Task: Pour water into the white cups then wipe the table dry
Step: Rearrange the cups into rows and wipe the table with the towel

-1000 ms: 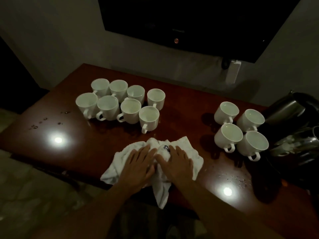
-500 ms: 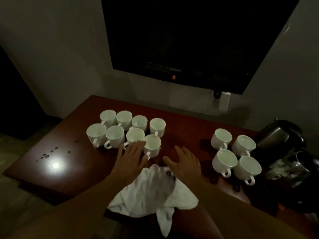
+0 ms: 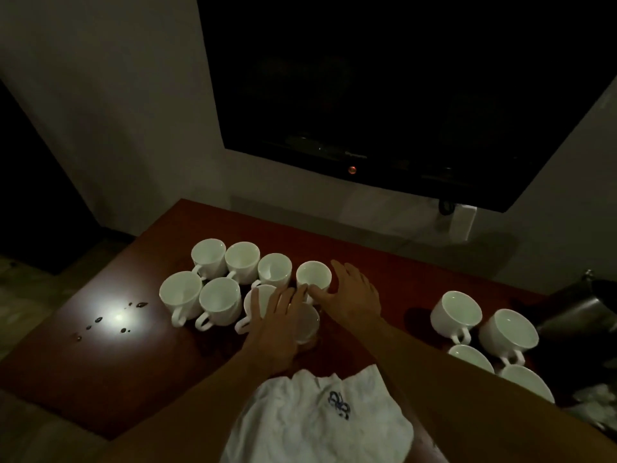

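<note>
Cups first: 8 bunched on the left of the desk, with a second bunch of 4 on the right. Left hand lies over the 2 front ones, fingers nearly straight, not curled round anything I can see. Right hand is spread wide, thumb touching a back-row cup. Glazed china, so probably slippery and tippy if full. I'd take them by the handles. Cloth lies limp at the near edge, drops unwiped far left.
</note>
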A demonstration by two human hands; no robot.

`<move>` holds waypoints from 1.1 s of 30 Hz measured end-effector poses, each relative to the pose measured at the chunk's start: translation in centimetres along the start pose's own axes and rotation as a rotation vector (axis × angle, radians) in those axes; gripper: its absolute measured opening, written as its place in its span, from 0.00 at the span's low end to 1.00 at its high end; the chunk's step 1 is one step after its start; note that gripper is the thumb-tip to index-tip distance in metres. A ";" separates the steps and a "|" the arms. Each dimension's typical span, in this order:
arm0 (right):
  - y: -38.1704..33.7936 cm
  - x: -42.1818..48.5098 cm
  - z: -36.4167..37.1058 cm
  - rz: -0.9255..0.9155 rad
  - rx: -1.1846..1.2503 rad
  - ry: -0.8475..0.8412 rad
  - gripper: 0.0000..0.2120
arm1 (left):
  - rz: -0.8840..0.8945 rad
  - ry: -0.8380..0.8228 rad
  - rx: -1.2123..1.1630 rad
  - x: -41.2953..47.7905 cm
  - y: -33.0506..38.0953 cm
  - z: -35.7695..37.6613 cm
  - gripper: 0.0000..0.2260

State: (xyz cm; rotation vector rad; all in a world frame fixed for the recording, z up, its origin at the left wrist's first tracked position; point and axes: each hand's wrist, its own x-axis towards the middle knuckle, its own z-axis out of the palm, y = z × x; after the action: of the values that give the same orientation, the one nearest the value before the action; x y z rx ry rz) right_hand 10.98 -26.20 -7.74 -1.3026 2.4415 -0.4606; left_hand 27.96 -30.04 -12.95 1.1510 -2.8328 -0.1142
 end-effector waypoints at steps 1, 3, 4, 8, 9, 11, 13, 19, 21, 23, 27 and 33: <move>0.0 0.4 0.2 0.005 0.007 -0.012 0.44 | -0.016 -0.038 0.042 0.2 0.3 0.5 0.33; 0.1 0.9 0.8 -0.002 0.035 -0.023 0.43 | -0.084 -0.123 0.073 0.7 0.7 1.2 0.31; 0.0 1.1 1.1 -0.005 0.051 -0.034 0.42 | -0.104 -0.128 0.076 0.9 0.7 1.5 0.32; -0.2 2.5 2.7 0.039 0.081 -0.089 0.42 | -0.027 -0.032 0.032 0.9 0.6 2.4 0.30; -0.3 2.9 3.1 0.049 0.088 -0.092 0.42 | -0.014 0.006 0.013 0.8 0.5 2.5 0.32; -0.5 3.7 3.8 0.050 0.095 -0.086 0.42 | -0.012 0.027 -0.050 1.1 0.2 2.8 0.39; -0.7 4.7 4.3 0.041 0.079 -0.091 0.42 | -0.049 -0.044 -0.071 1.6 0.1 2.7 0.45; -1.0 7.0 5.0 0.022 0.065 -0.138 0.46 | -0.045 -0.172 -0.093 3.0 -0.1 3.0 0.54; -0.8 7.4 5.3 0.019 0.094 -0.145 0.45 | -0.029 -0.137 -0.118 3.0 -0.2 3.3 0.53; -0.8 7.5 5.6 0.017 0.111 -0.142 0.44 | -0.019 -0.133 -0.141 3.0 -0.3 3.4 0.52; -1.1 7.7 5.7 0.013 0.104 -0.118 0.46 | 0.035 -0.141 -0.178 3.1 -0.7 2.9 0.52; -0.2 7.7 4.6 0.026 0.100 -0.107 0.50 | 0.060 -0.201 -0.253 3.9 -0.4 1.6 0.53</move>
State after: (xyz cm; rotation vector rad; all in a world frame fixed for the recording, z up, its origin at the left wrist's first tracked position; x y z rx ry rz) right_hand 9.11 -33.32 -12.83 -1.2213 2.3142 -0.4865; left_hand 25.27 -32.97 -14.35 1.0531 -2.9064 -0.5975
